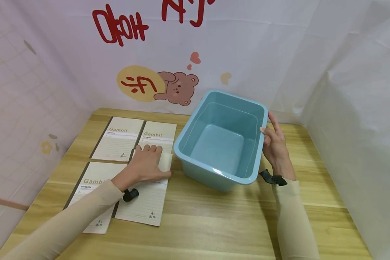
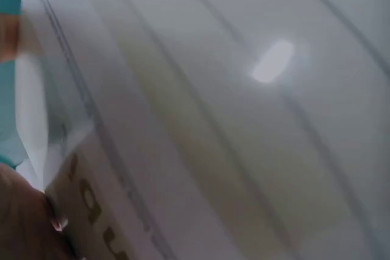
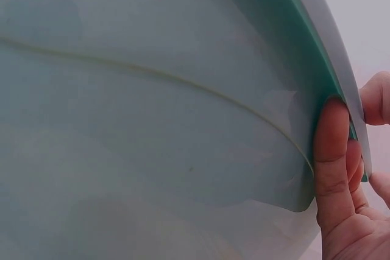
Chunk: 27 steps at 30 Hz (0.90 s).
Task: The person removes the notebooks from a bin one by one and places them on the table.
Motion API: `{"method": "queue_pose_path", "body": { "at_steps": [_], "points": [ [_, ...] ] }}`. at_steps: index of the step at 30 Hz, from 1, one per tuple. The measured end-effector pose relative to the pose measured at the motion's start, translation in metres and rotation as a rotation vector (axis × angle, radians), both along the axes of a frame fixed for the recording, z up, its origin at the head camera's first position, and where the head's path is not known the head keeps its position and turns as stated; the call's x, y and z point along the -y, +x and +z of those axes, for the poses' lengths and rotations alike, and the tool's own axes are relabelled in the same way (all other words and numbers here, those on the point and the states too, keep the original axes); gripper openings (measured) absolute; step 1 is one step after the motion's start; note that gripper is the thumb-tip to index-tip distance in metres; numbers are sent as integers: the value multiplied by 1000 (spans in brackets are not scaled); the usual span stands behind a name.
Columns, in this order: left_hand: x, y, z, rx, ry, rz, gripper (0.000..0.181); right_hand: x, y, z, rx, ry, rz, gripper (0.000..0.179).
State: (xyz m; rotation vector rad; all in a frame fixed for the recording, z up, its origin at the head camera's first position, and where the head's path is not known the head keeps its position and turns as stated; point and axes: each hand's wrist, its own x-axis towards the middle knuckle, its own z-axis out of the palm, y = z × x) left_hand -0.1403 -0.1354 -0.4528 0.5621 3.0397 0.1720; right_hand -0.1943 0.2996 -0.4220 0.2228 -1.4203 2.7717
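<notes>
My left hand point(image 1: 144, 164) lies over the front right notebook point(image 1: 143, 206), fingers bent at its top edge and thumb at its right edge. Close up in the left wrist view, the notebook's lined cover point(image 2: 244, 150) bows between the fingertips at the left border. To the right is a light blue plastic basin point(image 1: 201, 173), tilted, with nothing inside. Its right rim is gripped by my right hand point(image 1: 275, 146), thumb over the edge and fingers outside. The right wrist view shows those fingers point(image 3: 334, 162) against the basin's wall point(image 3: 152, 150).
Three similar Gambit notebooks lie flat: one at back left point(image 1: 118, 142), one beside it point(image 1: 159, 131), partly behind my left hand, and one at front left point(image 1: 95, 187), partly under my forearm. White printed cloth point(image 1: 263, 47) surrounds the wooden table point(image 1: 208, 224) at the back and sides.
</notes>
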Motion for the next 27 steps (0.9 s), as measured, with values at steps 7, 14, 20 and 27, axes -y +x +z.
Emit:
{"method": "queue_pose_path", "body": {
  "at_steps": [7,14,20,27],
  "points": [
    [-4,14,-13,28,24,33,73,0,-1,1,-5,-6,-3,70],
    [-1,28,-23,15,55,64,77,3,-2,2,10,-2,-5,72],
    [3,36,-28,-23,92,53,80,4,-4,2,22,23,-10,71],
    [4,40,-28,-53,122,61,88,2,-6,6,24,45,-7,73]
  ]
}}
